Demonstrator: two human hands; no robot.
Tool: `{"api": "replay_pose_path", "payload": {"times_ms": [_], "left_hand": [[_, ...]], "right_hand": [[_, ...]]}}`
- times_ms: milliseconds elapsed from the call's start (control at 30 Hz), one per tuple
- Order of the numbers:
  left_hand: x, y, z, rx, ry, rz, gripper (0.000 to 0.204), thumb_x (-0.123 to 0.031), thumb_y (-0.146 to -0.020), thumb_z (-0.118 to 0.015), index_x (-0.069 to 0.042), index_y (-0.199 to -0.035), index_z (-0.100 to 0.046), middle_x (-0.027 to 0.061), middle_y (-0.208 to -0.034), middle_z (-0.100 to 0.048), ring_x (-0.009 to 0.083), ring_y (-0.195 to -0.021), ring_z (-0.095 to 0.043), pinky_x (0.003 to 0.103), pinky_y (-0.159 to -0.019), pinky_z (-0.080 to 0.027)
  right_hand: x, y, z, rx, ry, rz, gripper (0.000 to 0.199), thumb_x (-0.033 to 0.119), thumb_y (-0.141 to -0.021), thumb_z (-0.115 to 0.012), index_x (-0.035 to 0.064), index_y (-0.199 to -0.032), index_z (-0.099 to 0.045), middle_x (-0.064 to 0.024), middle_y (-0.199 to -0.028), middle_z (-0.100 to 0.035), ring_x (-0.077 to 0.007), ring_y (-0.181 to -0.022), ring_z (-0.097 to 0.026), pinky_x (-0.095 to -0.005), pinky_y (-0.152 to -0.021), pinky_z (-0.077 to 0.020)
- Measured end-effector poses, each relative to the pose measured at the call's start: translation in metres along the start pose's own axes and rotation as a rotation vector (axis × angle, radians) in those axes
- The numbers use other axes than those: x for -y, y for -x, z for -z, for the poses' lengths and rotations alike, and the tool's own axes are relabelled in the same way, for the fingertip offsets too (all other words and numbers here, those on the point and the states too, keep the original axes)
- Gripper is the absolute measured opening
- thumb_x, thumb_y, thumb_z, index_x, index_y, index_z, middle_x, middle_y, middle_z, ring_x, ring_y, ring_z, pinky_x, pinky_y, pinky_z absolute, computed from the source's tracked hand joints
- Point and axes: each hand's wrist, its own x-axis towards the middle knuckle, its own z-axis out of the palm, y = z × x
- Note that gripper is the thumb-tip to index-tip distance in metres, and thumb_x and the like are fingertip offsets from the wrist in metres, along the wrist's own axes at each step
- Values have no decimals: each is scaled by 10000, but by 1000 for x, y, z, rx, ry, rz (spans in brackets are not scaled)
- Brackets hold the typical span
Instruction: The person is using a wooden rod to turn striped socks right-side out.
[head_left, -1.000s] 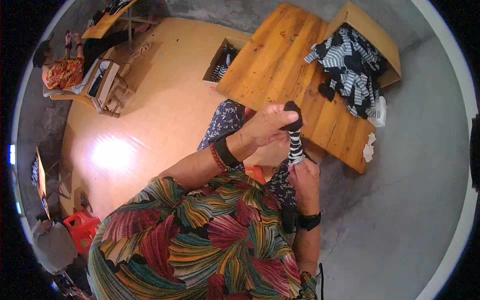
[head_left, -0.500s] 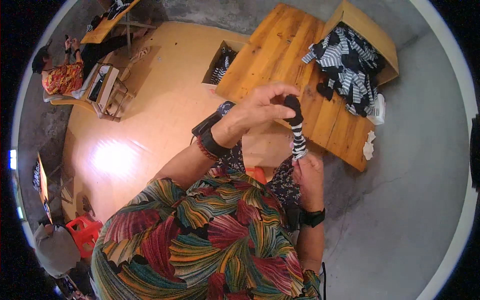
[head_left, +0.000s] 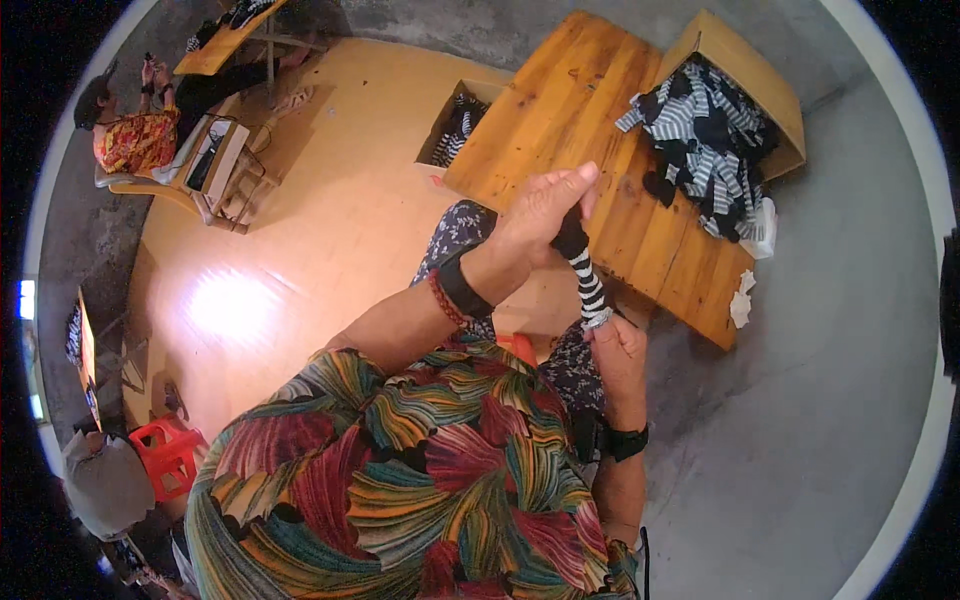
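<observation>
Holding a black-and-white striped sock (head_left: 585, 275) stretched between both hands above the near edge of the wooden table (head_left: 560, 110). My left hand (head_left: 545, 205) pinches its dark top end; my right hand (head_left: 615, 345) grips its lower end, fingers closed. I judge it light, soft and stretchy; grip it at the ends.

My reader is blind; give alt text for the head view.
Seen from above, a left hand and right hand stretch a black-and-white striped sock over a wooden table, near an open cardboard box spilling similar socks.
</observation>
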Motion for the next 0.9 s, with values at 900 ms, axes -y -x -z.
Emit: {"api": "replay_pose_path", "payload": {"times_ms": [900], "left_hand": [[20,21,-10,101,233,-76,320,-315,-764,-608,-29,-871,-512,-3,-647,-488,70,-515,-459,191,-451,-368]], "right_hand": [[22,-6,-42,294,-916,-429,290,245,-869,-420,81,-630,-409,25,-434,-251,-103,-349,-266,-249,-385,-256]]}}
